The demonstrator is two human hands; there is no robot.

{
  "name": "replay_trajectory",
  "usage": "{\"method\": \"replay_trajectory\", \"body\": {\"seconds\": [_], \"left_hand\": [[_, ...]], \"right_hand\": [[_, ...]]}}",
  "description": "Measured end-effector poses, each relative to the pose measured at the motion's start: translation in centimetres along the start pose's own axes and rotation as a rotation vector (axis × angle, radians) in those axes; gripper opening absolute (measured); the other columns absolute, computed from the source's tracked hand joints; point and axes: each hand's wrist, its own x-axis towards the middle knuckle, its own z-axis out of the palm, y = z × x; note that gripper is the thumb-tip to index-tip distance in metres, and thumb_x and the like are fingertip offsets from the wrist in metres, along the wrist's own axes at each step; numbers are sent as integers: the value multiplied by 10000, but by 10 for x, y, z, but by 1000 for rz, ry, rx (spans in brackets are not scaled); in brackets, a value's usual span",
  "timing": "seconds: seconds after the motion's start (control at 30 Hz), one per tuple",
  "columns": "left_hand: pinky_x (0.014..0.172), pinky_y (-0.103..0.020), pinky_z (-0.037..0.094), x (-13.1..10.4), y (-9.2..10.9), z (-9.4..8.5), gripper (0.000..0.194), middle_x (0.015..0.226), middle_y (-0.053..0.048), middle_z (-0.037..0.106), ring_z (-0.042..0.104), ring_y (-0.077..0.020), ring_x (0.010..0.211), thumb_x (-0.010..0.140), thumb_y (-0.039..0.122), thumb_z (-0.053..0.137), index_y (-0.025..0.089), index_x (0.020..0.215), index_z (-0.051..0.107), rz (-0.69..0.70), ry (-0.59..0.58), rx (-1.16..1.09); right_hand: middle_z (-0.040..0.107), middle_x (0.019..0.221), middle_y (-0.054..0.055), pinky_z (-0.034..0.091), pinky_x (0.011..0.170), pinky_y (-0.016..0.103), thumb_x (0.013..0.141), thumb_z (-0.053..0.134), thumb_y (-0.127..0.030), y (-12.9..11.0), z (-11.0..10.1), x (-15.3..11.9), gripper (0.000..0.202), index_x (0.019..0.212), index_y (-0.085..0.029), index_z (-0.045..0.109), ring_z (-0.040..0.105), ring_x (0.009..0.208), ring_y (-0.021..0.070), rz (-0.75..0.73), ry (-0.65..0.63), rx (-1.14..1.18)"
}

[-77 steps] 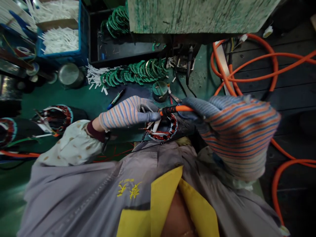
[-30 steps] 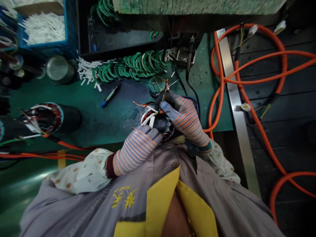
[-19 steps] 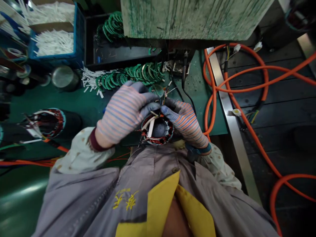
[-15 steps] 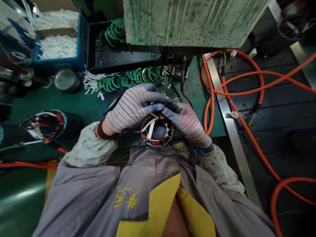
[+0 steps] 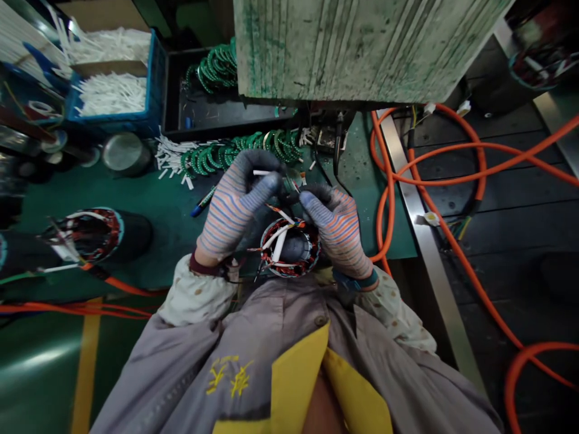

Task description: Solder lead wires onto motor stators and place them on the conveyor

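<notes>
Step in hand: we seem to be handling sleeves and wire ends above the wound core (image 5: 289,270), which sits upright at the counter's (image 5: 174,211) near edge, just before our body.
Left glove (image 5: 246,196): its grip is nearly closed, thumb and finger pinching a short white sleeve (image 5: 261,173).
Right glove (image 5: 338,226): its grip is pinched narrow at thin wires (image 5: 295,187); we cannot tell how many.
Next move: we judge it calls for a steady right pinch and good alignment between sleeve and wires.
Loose leads: several white-sleeved ones cross the core's opening below our fingers and could snag.
Far side: green strips (image 5: 219,158), loose white tubes (image 5: 168,154) and a black-handled tool (image 5: 338,137) crowd our reach.
Left side: a marker (image 5: 202,202) and a second core (image 5: 138,232), on its side.
Right side: orange cable (image 5: 387,208) loops over the counter's edge.
</notes>
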Motion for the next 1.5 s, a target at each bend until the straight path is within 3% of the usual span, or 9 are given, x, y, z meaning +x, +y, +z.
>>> {"method": "replay_trajectory", "body": {"seconds": [0.13, 0.3, 0.47, 0.7, 0.83, 1.07, 1.23, 1.37, 1.5], "left_hand": [[1061, -434, 715, -8, 17, 0, 368, 1291, -75, 886, 856, -283, 1179, 1238, 625, 668, 277, 1319, 758, -14, -34, 177], [965, -400, 726, -11, 23, 5, 459, 1268, -61, 897, 881, -289, 1191, 1247, 706, 609, 286, 1379, 738, -58, 12, 257], [1006, -422, 729, -3, 23, 2, 437, 1228, -48, 908, 876, -277, 1124, 1206, 718, 694, 296, 1282, 779, -78, -33, 229], [978, -410, 717, 8, 23, -7, 570, 1130, -72, 911, 860, -281, 1056, 1124, 822, 770, 254, 1134, 819, -79, -143, 201], [969, -433, 718, 11, 20, -6, 582, 1086, -78, 891, 850, -282, 1015, 1095, 840, 796, 259, 1054, 793, -67, -205, 145], [964, -398, 699, 21, 29, -7, 592, 1052, -75, 885, 845, -285, 1017, 1080, 819, 820, 231, 1015, 813, -23, -399, 158], [995, -378, 656, 5, 48, -10, 397, 1143, -63, 910, 857, -276, 1065, 1249, 569, 643, 252, 1215, 880, 231, -592, 397], [929, -404, 629, -7, 61, 0, 395, 1142, -95, 894, 848, -315, 1064, 1276, 503, 590, 237, 1196, 872, 404, -610, 728], [882, -372, 605, 5, 51, 0, 394, 1048, -65, 864, 831, -292, 981, 1255, 584, 625, 262, 1186, 842, 284, -476, 722]], "right_hand": [[870, 954, 26, 721, 922, 407, 961, 956, -769, 0, -2, 0, 517, 1055, -263, 906, 807, 936, 244, 41, -12, -51], [865, 932, 23, 732, 918, 438, 994, 920, -773, 2, -2, 0, 497, 1081, -284, 910, 803, 897, 257, 61, -18, -67], [887, 996, 30, 722, 978, 435, 953, 960, -791, 5, -2, 1, 526, 1041, -276, 896, 823, 968, 261, 39, -37, -30], [789, 798, 6, 657, 737, 361, 940, 966, -814, 2, -11, 4, 578, 960, -249, 849, 718, 747, 204, 124, -132, 1], [847, 893, 33, 696, 843, 398, 919, 955, -857, 2, -23, 5, 613, 978, -253, 871, 780, 852, 241, 85, -242, -1], [875, 1303, 134, 622, 1242, 574, 1177, 562, -825, 21, -29, -1, 648, 1172, -299, 941, 790, 1308, 364, -419, -317, -469], [878, 1230, 167, 677, 1026, 516, 1174, 684, -574, 19, -57, -62, 464, 1476, -288, 891, 811, 1172, 385, -388, -85, -1007], [910, 1052, 70, 619, 741, 408, 1136, 667, -301, -2, -92, -112, 441, 1523, -363, 868, 804, 851, 302, -342, -65, -1178], [915, 1055, 91, 521, 701, 395, 1077, 715, -247, -3, -96, -93, 508, 1555, -333, 866, 795, 874, 299, -362, -54, -1388]]}}
